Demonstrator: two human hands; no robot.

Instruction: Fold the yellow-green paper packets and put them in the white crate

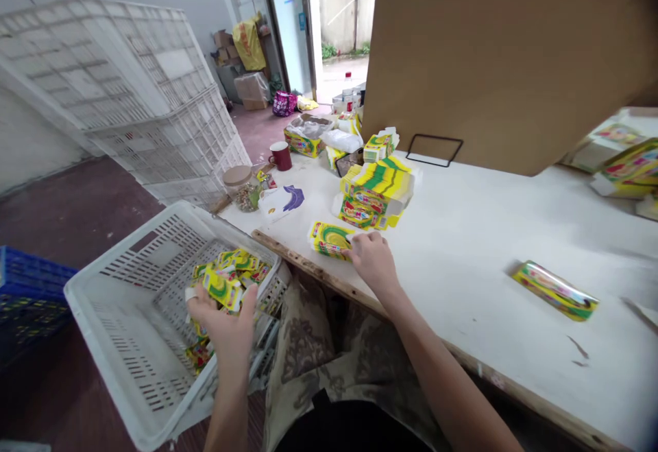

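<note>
While the right hand (373,260) is gripping the end of a yellow-green carton (329,238) on the white table (473,232), the left hand (227,324) is curving, thumb and fingers apart, around a small yellow packet (220,289) over the white crate (105,315), its grip impossible to tell

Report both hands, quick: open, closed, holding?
Left hand: spread around a yellow packet over the crate; grip can't be told.
Right hand: closed on the end of a yellow box.

Yellow-green boxes (378,195): printed lettering (358,213) too blurred to read.
</note>
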